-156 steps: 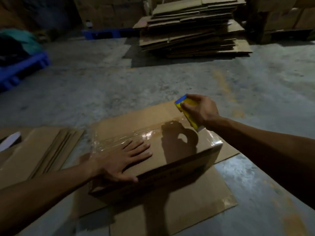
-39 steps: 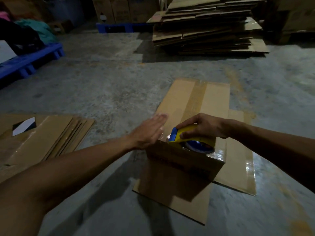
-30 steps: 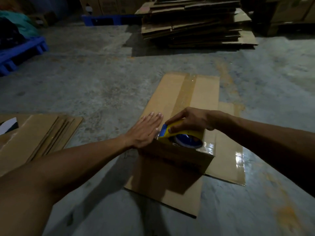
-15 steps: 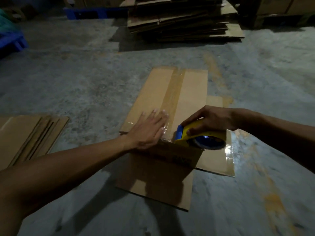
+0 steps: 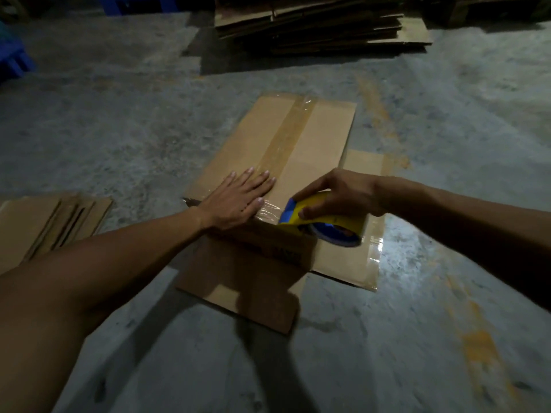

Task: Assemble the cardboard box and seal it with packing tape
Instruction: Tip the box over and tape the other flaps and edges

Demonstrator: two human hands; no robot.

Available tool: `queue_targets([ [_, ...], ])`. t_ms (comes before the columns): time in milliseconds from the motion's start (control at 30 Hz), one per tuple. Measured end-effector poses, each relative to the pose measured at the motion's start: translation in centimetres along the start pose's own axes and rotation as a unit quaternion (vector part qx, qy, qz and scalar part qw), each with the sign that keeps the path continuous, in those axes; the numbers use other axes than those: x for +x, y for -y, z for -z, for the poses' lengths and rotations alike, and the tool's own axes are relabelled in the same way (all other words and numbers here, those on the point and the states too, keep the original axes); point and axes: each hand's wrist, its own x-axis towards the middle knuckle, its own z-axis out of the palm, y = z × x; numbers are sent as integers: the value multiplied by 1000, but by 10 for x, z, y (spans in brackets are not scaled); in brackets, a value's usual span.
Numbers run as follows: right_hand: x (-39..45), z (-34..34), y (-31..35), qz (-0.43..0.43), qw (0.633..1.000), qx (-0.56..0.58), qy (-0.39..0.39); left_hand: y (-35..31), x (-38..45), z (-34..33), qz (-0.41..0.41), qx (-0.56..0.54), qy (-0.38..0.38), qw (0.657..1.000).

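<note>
A closed cardboard box (image 5: 319, 138) stands on flattened cardboard on the concrete floor. A strip of clear packing tape (image 5: 287, 141) runs along its top seam from the far edge to the near edge. My left hand (image 5: 238, 199) lies flat with straight fingers on the box top, over the near end of the tape. My right hand (image 5: 337, 195) grips a yellow and blue tape dispenser (image 5: 325, 225) at the box's near right corner, just past the top edge. Wrinkled tape stretches between the box top and the dispenser.
Flattened cardboard sheets (image 5: 348, 263) lie under and beside the box. A small stack of flat boxes (image 5: 50, 225) lies at the left. A tall pile of flattened cartons (image 5: 313, 25) stands at the back. A blue pallet (image 5: 12, 61) is at the far left.
My right hand has drawn the dispenser toward me along the seam and over the near edge. My left hand has slid further onto the box top, pressing the tape.
</note>
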Motion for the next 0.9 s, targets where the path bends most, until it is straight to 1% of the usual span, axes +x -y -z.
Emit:
queue_targets([
  [100, -38, 15, -37, -29, 999, -21, 33, 0, 0, -2, -7, 5, -11, 1000],
  [167, -53, 15, -54, -45, 998, -14, 36, 3, 1, -5, -10, 7, -13, 1000],
  [267, -47, 6, -59, -45, 999, 0, 22, 2, 3, -2, -9, 3, -3, 1000],
  [333, -42, 3, -54, -43, 999, 5, 18, -3, 4, 4, 10, 3, 12, 1000],
  [400, -35, 1, -56, -43, 999, 1, 17, -18, 5, 14, 20, 7, 10, 1000],
  [467, -31, -2, -56, -43, 999, 4, 12, -46, 10, 23, -26, -12, -9, 1000],
  [533, -30, -2, -52, -38, 999, 9, 7, -83, 20, 23, -84, -48, -5, 995],
  [567, -30, 0, -49, -38, 999, 12, 8, -97, 27, 22, -88, -67, 5, 994],
  [600, -28, 0, -45, -40, 999, 9, 6, -107, 33, 19, -75, -81, 13, 994],
  [633, -25, -1, -45, -49, 999, -12, -2, -113, 38, 16, -56, -83, 13, 995],
  [700, -20, -14, -52, -101, 987, -121, 5, -114, 40, 8, -30, -45, -2, 999],
  [767, -17, -42, -75, -163, 965, -196, 60, -114, 37, 2, -34, -28, -10, 999],
  [833, -15, -53, -86, -184, 956, -205, 105, -113, 37, -1, -45, -7, -22, 999],
  [900, -13, -42, -83, -187, 962, -182, 86, -115, 38, -3, -46, 5, -26, 999],
])
